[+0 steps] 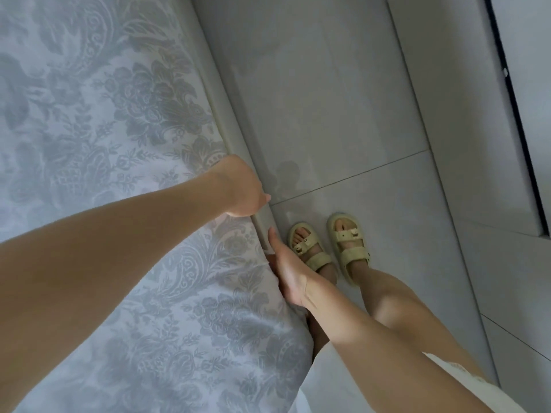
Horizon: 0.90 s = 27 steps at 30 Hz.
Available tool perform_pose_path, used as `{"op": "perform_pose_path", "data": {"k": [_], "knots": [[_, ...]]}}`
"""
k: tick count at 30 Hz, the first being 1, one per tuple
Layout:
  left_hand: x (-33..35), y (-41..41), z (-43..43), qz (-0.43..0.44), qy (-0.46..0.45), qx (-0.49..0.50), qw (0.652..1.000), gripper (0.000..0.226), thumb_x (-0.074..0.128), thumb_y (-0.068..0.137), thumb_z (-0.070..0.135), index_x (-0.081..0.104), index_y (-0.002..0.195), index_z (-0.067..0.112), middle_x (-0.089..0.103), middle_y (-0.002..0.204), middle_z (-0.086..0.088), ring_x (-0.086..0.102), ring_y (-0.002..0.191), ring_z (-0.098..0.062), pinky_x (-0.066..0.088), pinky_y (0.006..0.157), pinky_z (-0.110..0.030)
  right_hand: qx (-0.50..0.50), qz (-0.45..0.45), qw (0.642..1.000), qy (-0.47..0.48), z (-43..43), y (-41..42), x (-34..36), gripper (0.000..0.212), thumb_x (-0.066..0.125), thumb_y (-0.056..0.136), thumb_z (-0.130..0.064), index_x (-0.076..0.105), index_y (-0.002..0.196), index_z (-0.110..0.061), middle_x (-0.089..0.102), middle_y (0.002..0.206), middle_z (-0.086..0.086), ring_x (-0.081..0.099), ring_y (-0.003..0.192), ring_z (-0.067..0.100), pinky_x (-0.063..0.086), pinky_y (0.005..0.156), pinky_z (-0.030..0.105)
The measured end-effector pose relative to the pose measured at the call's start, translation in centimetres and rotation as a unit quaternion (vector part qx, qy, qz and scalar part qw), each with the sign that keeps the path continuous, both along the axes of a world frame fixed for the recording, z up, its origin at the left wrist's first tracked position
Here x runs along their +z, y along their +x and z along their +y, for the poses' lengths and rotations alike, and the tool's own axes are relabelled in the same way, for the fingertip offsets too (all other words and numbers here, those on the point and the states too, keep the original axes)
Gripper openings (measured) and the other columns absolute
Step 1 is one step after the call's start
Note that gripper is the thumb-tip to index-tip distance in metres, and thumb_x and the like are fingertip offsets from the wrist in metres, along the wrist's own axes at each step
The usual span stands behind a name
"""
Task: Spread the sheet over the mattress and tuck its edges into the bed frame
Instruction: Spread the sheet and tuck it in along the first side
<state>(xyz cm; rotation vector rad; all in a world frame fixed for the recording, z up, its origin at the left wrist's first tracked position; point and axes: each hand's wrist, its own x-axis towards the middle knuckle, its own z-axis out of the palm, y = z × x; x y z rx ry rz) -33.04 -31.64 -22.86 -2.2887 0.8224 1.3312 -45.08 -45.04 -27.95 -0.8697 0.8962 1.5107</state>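
Observation:
A pale blue-grey sheet [98, 120] with a floral damask print lies over the mattress and fills the left of the head view. Along its right edge runs the cream bed frame rail [229, 126]. My left hand [243, 189] sits at the sheet's edge with its fingers pushed down between mattress and rail; the fingertips are hidden. My right hand [287, 269] lies flat and straight along the mattress side just below, its fingers pointing up the rail, pressing the sheet edge into the gap.
Light grey floor tiles [343, 114] run to the right of the bed. My feet in pale yellow sandals [328, 248] stand close to the rail. A white wall or cabinet face with a dark edge [512, 99] borders the narrow aisle on the right.

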Motion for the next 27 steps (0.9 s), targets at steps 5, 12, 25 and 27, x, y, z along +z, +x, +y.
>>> {"op": "perform_pose_path", "data": {"k": [5, 12, 25, 27], "knots": [[0.0, -0.6, 0.4, -0.064, -0.131, 0.109, 0.983, 0.053, 0.017, 0.099, 0.043, 0.061, 0.088, 0.015, 0.065, 0.092, -0.005, 0.055, 0.09, -0.025, 0.041, 0.087, -0.035, -0.066, 0.043, 0.996, 0.036, -2.9, -2.9, 0.5, 0.086, 0.013, 0.084, -0.077, 0.06, 0.123, -0.016, 0.064, 0.123, 0.009, 0.06, 0.114, 0.023, 0.046, 0.095, 0.036], [1.2, -4.0, -2.1, -0.033, -0.138, 0.056, 0.988, 0.051, 0.022, 0.098, 0.036, 0.066, 0.085, 0.014, 0.066, 0.089, -0.001, 0.054, 0.085, -0.021, 0.043, 0.088, -0.036, 0.007, 0.018, 0.999, 0.045, -2.5, -1.5, 0.5, 0.077, 0.008, 0.09, -0.069, 0.06, 0.121, -0.022, 0.059, 0.129, 0.013, 0.055, 0.12, 0.028, 0.042, 0.103, 0.039], [-1.1, -9.4, -4.6, -0.087, -0.057, 0.003, 0.995, 0.047, 0.02, 0.1, 0.035, 0.064, 0.094, 0.017, 0.067, 0.086, 0.0, 0.058, 0.087, -0.02, 0.034, 0.075, -0.03, 0.005, -0.159, 0.987, -0.039, -6.8, -5.1, 0.5, 0.04, 0.032, 0.101, -0.036, 0.066, 0.111, -0.018, 0.069, 0.108, -0.005, 0.062, 0.098, 0.006, 0.046, 0.081, 0.018], [-1.0, -9.5, -4.5, -0.102, -0.059, 0.021, 0.993, 0.044, 0.019, 0.099, 0.039, 0.055, 0.102, 0.014, 0.063, 0.079, -0.004, 0.058, 0.082, -0.022, 0.034, 0.076, -0.032, -0.003, -0.175, 0.984, -0.035, -7.1, -6.3, 0.9, 0.042, 0.031, 0.101, -0.036, 0.069, 0.105, -0.017, 0.073, 0.095, -0.005, 0.067, 0.087, 0.005, 0.05, 0.07, 0.016]]}}
